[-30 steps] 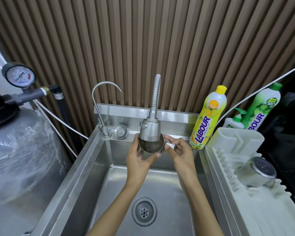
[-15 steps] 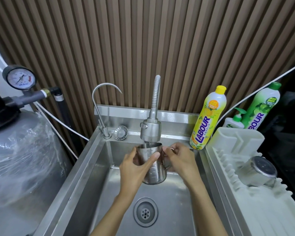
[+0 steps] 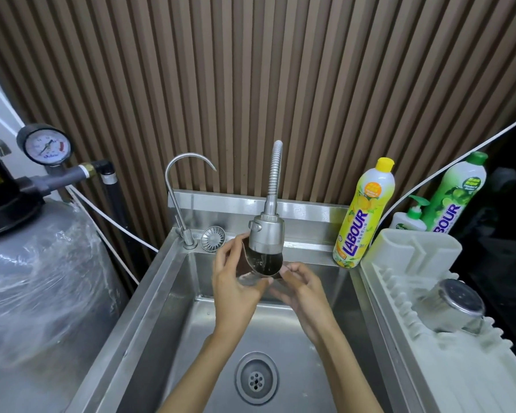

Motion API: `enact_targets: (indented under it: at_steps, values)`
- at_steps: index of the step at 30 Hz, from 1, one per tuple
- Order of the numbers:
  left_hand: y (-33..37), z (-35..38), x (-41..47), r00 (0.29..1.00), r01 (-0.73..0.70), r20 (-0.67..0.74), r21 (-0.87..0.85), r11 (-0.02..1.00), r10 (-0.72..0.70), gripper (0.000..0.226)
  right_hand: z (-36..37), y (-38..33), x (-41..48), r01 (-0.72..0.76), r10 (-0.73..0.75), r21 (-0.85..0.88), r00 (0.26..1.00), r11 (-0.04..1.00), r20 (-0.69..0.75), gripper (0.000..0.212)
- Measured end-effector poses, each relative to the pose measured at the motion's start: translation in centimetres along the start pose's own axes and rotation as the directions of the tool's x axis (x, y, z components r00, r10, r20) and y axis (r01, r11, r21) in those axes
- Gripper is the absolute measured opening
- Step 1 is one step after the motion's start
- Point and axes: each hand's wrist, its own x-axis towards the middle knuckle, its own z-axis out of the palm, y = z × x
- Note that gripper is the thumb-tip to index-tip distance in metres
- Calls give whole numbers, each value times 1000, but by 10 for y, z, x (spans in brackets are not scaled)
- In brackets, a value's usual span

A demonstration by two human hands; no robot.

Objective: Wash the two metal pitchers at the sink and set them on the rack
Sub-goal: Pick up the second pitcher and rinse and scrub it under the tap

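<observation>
Status: past halfway imo. first pitcher (image 3: pixel 453 305) is already on the rack (image 3: pixel 414 383) at right, lying tipped on the ribs, so that one reads as done. second pitcher (image 3: pixel 264 265) is held up under the spray head (image 3: pixel 266 235) over the sink (image 3: pixel 161 293), mouth tilted toward cam, water seems to be running in. left hand (image 3: pixel 236 284): fingers wrapped round the body. right hand (image 3: pixel 303 289): fingers curled at its right edge, prob. on the handle, can't see it. Left to do: finish rinse, dump, rack it w/ the other.
</observation>
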Motion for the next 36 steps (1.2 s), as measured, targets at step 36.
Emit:
enact_targets:
  at_steps: [36]
  values:
    - [-7,17,2,944,313,232,-405,859,-235,74,5,-34,-14,196,-339,-560,927,805,-163,2]
